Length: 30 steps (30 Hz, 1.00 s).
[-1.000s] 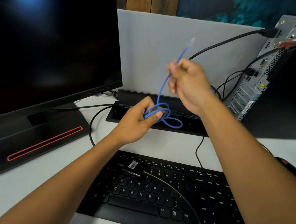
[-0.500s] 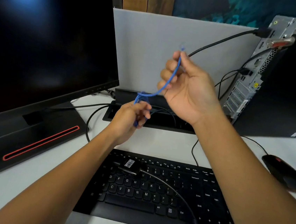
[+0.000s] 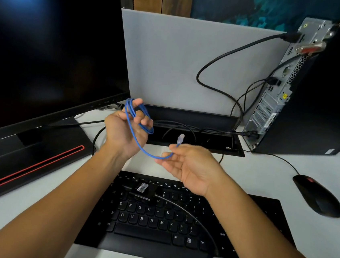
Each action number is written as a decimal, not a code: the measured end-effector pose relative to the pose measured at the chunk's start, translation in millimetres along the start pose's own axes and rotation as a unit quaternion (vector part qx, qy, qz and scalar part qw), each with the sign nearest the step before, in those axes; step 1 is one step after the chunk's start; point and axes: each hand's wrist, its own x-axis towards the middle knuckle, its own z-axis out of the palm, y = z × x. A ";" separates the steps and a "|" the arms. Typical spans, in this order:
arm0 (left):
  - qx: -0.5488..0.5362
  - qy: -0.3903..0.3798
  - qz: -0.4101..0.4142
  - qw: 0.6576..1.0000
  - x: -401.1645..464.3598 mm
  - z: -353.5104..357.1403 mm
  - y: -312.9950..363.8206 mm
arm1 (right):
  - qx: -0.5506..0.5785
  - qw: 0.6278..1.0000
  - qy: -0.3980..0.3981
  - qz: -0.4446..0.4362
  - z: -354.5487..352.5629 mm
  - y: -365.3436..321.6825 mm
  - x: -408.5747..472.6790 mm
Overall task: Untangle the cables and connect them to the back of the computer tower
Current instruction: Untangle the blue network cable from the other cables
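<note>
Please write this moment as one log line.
left hand: holds coiled blue cable | right hand: pinches plug end | tower: not reached

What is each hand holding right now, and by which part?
Both hold the blue Ethernet cable. The left hand grips its coiled loops; the right hand pinches it just behind the clear plug.

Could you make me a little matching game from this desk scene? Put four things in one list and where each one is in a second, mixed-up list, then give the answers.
Things:
1. blue cable
2. clear plug
3. mouse
4. computer tower

Places:
A. on the desk at the far right
B. looped in the left hand
C. sticking up from the right hand fingers
D. standing at the back right, black cables in its rear panel

Pairs: 1-B, 2-C, 3-A, 4-D
</note>
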 end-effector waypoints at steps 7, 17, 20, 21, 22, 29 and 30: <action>0.005 0.019 -0.053 0.998 -0.5 5.3 -3.6 | -0.201 0.977 0.025 0.070 8.8 10.7 29.6; 0.139 0.063 -0.051 0.987 -1.1 1.8 0.0 | -0.048 0.998 0.045 -0.006 33.2 -3.0 64.9; 0.237 0.052 -0.071 0.967 -2.0 -3.2 -5.9 | -0.014 0.999 0.042 -0.028 26.8 -0.1 70.3; 0.260 0.042 -0.073 0.962 -2.3 -2.4 -7.6 | -0.019 0.999 0.041 -0.025 24.5 0.1 71.9; 0.279 0.033 -0.072 0.957 -2.6 -1.0 -8.9 | -0.037 0.998 0.044 -0.021 23.3 -0.1 73.0; 0.420 0.061 0.066 0.903 -1.6 6.5 -10.8 | -0.177 0.953 0.209 -0.127 1.1 -31.2 75.6; 0.412 0.063 0.069 0.906 -1.7 6.2 -7.9 | -0.155 0.950 0.230 -0.147 -10.2 -42.0 73.8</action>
